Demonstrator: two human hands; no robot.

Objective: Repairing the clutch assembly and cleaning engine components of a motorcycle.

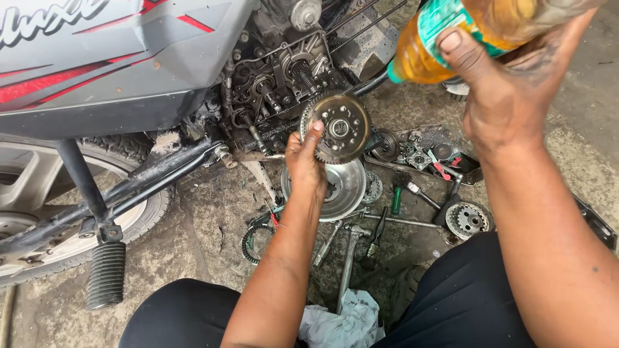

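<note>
Gripping gear disc (338, 127) in left hand (304, 164), oil bottle (445, 32) in right hand (509, 84)

Motorcycle panel (97, 58): grey with red stripes. Bottle (445, 38): clear, holding amber liquid, with a green-and-white label. Gear disc (338, 127): dull brass-grey metal, dark with grease. Bowl-shaped housing (348, 187): bright silver. Screwdriver (396, 200): green handle. Rag (342, 322): pale blue-grey, stained. Footpeg (106, 274): black, ribbed. Trousers (464, 303): black. Floor (193, 245): grey concrete, oil-blotched.
</note>
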